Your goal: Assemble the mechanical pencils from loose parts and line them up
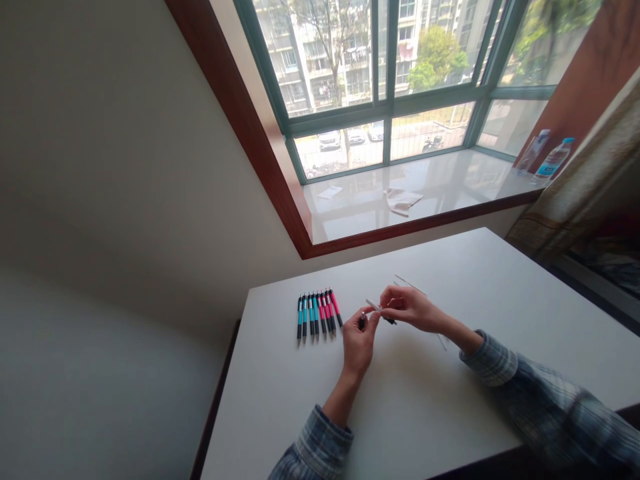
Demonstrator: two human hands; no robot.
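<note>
My left hand (359,343) is closed round a small black pen part (363,321) with a lighter tip, most of it hidden by the fingers. Close beside it, my right hand (410,308) pinches a slim pale piece (373,305). A black piece (389,321) shows just under the right fingertips; whether it joins the pale one I cannot tell. Left of the hands lies a row of click pens, several turquoise and black (305,317) and several pink and black (327,313), side by side with their tips toward me. Thin pale sticks (407,283) lie partly hidden behind the right hand.
The white table (425,400) stands against the wall below a window sill (360,207). A crumpled cloth or paper (401,200) and a flat white slip (330,192) lie on the sill. Two plastic bottles (555,160) stand at its right end, near a curtain (590,147).
</note>
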